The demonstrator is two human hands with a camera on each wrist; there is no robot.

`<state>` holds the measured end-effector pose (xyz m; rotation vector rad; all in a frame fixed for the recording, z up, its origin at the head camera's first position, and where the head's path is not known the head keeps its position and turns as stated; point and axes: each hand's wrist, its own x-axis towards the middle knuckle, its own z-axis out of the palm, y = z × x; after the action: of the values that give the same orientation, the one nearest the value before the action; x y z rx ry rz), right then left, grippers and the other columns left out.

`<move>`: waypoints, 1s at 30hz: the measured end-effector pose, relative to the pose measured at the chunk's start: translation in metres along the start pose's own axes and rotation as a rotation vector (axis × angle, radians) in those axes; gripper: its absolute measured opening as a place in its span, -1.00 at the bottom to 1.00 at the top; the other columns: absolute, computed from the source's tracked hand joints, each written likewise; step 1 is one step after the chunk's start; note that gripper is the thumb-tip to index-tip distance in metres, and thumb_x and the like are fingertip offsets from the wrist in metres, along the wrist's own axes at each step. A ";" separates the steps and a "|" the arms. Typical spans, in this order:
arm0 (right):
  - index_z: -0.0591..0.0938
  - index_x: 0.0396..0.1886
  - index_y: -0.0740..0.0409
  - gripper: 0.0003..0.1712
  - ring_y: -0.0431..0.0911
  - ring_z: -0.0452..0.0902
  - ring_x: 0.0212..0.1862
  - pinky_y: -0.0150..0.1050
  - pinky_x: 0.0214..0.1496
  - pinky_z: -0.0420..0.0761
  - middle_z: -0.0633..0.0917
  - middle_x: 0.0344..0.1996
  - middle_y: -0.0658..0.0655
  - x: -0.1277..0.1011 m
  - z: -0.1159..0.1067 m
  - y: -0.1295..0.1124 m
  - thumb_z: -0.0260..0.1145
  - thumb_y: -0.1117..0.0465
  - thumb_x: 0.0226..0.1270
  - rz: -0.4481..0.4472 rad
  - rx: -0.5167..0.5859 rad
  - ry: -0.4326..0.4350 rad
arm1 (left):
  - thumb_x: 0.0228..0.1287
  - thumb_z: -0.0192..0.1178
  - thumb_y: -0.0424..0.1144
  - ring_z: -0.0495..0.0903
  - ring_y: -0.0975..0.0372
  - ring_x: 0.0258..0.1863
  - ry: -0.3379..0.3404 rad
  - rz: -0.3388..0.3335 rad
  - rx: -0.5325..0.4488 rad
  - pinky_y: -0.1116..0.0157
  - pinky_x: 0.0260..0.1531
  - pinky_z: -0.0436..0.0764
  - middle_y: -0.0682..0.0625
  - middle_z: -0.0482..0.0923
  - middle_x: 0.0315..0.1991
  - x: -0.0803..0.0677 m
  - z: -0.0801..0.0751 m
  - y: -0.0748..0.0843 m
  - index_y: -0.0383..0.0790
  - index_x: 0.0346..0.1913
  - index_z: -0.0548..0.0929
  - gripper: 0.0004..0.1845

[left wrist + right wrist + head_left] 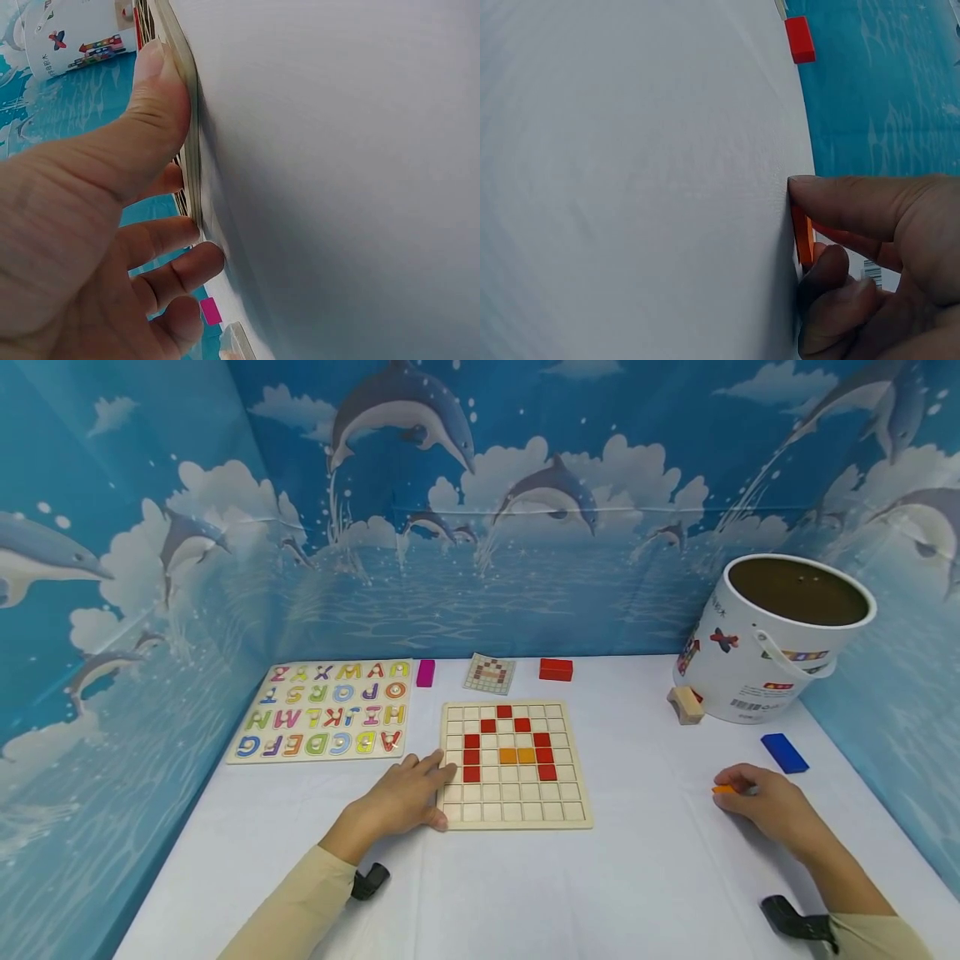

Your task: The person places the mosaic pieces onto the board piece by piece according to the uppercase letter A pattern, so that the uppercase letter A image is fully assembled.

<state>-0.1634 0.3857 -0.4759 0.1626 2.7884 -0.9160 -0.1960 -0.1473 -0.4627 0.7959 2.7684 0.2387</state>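
Resting nearest the camera on the white table (525, 893), the left hand (405, 797) has its fingers laid flat on the grid board (514, 765) and its thumb pressed against the board's near-left edge. Off to the right of the board, the right hand (765, 802) pinches a small orange tile (723, 789) against the tabletop. Red and orange squares on the board make an A shape. Blue dolphin-and-cloud walls (480, 527) box the table in. Left of the board sits an alphabet puzzle (327, 708) with coloured letters, seen upside down. Behind the board are a magenta block (425, 672), a small pattern card (489, 674) and a red block (556, 669). Right of the board lies a blue block (784, 752), and farther back a wooden piece (686, 704) leans by a tilted white bucket (765, 643); its label's too small to read.
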 end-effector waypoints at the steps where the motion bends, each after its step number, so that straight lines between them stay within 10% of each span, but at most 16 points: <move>1: 0.53 0.18 0.34 -0.48 0.17 0.44 -0.05 -0.07 -0.09 0.56 0.58 -0.07 0.32 0.000 0.000 0.000 0.41 0.12 0.38 0.005 0.002 0.000 | 0.09 0.43 0.17 0.32 -0.08 0.36 0.001 0.000 -0.002 -0.11 0.31 0.35 -0.21 0.16 0.58 0.000 0.000 0.000 -0.13 0.53 0.36 -0.04; 20: 0.41 0.27 0.28 -0.40 -0.02 0.43 -0.30 -0.25 -0.38 0.46 0.47 -0.32 0.15 0.001 -0.005 -0.007 0.22 -0.10 0.54 -0.055 0.062 -0.038 | 0.08 0.44 0.17 0.32 -0.08 0.36 -0.012 -0.008 -0.020 -0.11 0.33 0.33 -0.20 0.16 0.58 -0.001 0.000 0.002 -0.12 0.53 0.36 -0.03; 30: 0.44 0.41 0.14 -0.35 -0.03 0.47 -0.35 -0.25 -0.39 0.49 0.52 -0.29 0.21 0.045 0.035 -0.093 0.33 -0.05 0.47 -0.064 0.381 -0.059 | 0.08 0.46 0.13 0.30 -0.08 0.37 -0.011 -0.022 -0.041 -0.11 0.34 0.31 -0.20 0.15 0.58 -0.001 -0.002 0.002 -0.11 0.52 0.37 -0.05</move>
<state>-0.2177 0.2920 -0.4598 0.0996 2.5506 -1.4359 -0.1947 -0.1460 -0.4600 0.7543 2.7509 0.2848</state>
